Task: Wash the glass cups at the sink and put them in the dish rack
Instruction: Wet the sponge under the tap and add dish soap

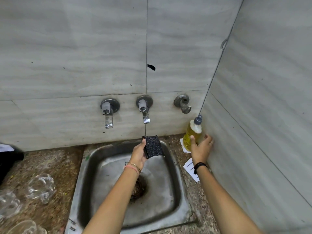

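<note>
My left hand [139,153] holds a dark speckled scrub sponge [153,146] above the back of the steel sink [170,205], just under the middle tap [144,109]. My right hand [201,146] reaches round a bottle of yellow dish soap [192,132] standing in the back right corner; thumb and fingers sit either side of the bottle, and a firm grip cannot be made out. Several clear glass cups [41,187] lie blurred on the speckled counter at the left. No dish rack is in view.
A second tap [108,114] and a wall valve [183,103] stick out of the tiled wall. White paper cards [191,168] lie on the counter right of the sink. A dark object [10,159] sits at the far left. The tiled side wall stands close on the right.
</note>
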The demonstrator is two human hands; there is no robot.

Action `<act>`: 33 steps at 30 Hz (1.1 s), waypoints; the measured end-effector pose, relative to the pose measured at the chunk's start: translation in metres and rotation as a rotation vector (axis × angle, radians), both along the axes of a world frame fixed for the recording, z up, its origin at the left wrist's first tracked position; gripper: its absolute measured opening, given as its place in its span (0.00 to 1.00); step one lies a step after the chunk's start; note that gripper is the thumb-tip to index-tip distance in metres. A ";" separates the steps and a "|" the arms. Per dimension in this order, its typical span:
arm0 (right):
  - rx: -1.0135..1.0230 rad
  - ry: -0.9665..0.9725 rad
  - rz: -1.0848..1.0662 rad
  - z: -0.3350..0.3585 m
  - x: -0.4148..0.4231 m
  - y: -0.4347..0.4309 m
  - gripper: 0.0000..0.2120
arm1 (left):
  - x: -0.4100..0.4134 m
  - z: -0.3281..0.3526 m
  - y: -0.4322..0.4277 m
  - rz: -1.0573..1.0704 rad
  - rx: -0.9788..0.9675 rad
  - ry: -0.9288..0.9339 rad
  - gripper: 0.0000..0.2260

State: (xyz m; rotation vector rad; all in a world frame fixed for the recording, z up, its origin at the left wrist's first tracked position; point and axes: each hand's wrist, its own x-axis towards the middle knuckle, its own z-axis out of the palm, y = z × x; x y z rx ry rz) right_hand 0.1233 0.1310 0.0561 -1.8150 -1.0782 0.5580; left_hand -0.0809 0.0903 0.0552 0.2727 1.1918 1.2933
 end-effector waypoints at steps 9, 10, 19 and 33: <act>-0.091 0.158 0.087 -0.035 0.008 0.053 0.32 | 0.008 -0.016 0.013 -0.010 -0.115 0.060 0.17; -0.081 0.180 0.069 -0.036 0.009 0.057 0.31 | 0.008 -0.018 0.014 -0.006 -0.120 0.065 0.17; 0.149 0.151 0.113 -0.036 0.017 0.041 0.20 | 0.009 -0.018 0.014 0.011 -0.095 0.034 0.16; 0.311 -0.794 0.909 0.047 0.003 -0.016 0.29 | -0.008 -0.012 -0.028 0.004 -0.096 -0.013 0.17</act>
